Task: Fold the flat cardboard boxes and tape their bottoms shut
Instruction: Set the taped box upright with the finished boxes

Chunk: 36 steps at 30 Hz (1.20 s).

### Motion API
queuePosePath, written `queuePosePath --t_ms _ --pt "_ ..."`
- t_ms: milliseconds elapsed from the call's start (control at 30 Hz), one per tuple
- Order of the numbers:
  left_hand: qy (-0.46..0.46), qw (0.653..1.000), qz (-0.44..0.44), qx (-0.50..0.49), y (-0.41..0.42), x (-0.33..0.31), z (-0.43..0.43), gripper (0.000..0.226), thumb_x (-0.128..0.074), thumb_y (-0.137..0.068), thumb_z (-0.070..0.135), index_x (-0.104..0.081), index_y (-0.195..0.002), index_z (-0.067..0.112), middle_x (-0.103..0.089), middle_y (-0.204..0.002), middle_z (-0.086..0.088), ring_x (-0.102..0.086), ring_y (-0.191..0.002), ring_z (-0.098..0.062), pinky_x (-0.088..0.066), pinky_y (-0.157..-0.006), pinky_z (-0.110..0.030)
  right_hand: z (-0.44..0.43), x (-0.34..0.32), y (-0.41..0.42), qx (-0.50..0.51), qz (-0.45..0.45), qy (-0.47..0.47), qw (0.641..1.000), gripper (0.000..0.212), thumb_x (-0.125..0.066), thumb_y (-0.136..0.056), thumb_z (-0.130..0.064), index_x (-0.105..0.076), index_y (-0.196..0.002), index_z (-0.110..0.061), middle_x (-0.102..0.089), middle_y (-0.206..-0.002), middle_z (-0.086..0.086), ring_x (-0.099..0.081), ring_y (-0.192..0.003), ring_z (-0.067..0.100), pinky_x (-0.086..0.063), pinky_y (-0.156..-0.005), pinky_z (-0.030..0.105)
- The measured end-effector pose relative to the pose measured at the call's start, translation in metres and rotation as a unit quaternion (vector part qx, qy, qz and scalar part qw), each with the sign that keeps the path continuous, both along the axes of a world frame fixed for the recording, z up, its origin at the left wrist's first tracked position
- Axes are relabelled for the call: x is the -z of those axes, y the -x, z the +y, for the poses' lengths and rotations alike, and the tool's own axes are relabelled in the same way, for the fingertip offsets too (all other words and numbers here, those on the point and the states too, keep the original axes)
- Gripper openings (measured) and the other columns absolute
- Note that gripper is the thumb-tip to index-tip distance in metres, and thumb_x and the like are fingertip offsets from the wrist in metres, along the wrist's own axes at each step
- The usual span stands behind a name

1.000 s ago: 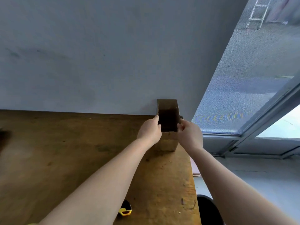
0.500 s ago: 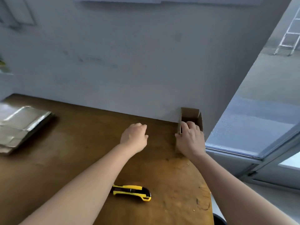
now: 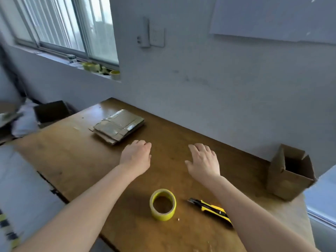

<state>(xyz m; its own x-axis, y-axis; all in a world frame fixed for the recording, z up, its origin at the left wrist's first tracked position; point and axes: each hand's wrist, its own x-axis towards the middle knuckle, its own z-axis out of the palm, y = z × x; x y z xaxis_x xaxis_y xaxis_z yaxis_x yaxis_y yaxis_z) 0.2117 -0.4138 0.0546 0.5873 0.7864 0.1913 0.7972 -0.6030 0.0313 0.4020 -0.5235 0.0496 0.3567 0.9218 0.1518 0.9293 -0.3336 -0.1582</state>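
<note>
Beyond the hands [image 3: 136,157] [image 3: 202,161], leftward, flat boxes [image 3: 118,125].

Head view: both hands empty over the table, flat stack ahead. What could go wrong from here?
Utility knife lies partly under the right forearm; blade state unclear, so pulling the arm back could catch it.
Folded box stands at the table's right end near the edge; a bump could tip it off.
Stack of flat boxes looks taped together; the left hand may drag the whole bundle.
</note>
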Motion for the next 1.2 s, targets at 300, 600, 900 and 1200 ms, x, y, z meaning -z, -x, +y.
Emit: queuePosePath --t_ms 300,600,900,1200 --pt "-0.004 0.999 -0.005 -0.043 0.153 -0.001 0.061 0.025 -0.05 -0.093 0.026 -0.056 -0.116 0.017 -0.058 -0.119 -0.001 -0.05 -0.114 -0.022 -0.044 -0.087 -0.033 0.081 0.006 0.15 -0.046 0.0 -0.001 0.999 0.056 -0.058 -0.091 -0.039 -0.04 -0.141 -0.021 -0.042 -0.145 0.004 -0.038 -0.134 0.023 -0.031 -0.11 0.039" --pt "0.027 0.996 0.001 -0.086 0.216 0.009 0.131 0.021 -0.052 -0.088 0.018 -0.056 -0.108 0.018 -0.057 -0.115 -0.001 -0.049 -0.111 -0.023 -0.04 -0.081 -0.031 0.163 0.012 0.212 -0.067 -0.009 0.025 0.997 0.049 -0.058 -0.091 -0.039 -0.046 -0.134 -0.019 -0.048 -0.134 0.003 -0.044 -0.126 0.023 -0.035 -0.103 0.036" --pt "0.054 0.996 0.01 -0.076 0.212 0.034 0.235 0.019 -0.051 -0.091 0.02 -0.057 -0.109 0.017 -0.056 -0.119 -0.003 -0.048 -0.114 -0.024 -0.042 -0.086 -0.033 0.264 0.04 0.213 -0.055 -0.005 0.053 0.997 0.051 -0.057 -0.091 -0.041 -0.045 -0.136 -0.021 -0.048 -0.136 0.003 -0.044 -0.126 0.022 -0.038 -0.102 0.036" --pt "0.133 0.987 0.019 -0.085 0.186 0.075 0.329 0.023 -0.047 -0.096 0.028 -0.056 -0.114 0.017 -0.054 -0.122 -0.003 -0.046 -0.116 -0.024 -0.042 -0.086 -0.034 0.339 0.082 0.196 -0.015 0.028 0.108 0.994 0.049 -0.052 -0.094 -0.043 -0.043 -0.136 -0.02 -0.047 -0.136 0.004 -0.043 -0.124 0.022 -0.041 -0.099 0.034"
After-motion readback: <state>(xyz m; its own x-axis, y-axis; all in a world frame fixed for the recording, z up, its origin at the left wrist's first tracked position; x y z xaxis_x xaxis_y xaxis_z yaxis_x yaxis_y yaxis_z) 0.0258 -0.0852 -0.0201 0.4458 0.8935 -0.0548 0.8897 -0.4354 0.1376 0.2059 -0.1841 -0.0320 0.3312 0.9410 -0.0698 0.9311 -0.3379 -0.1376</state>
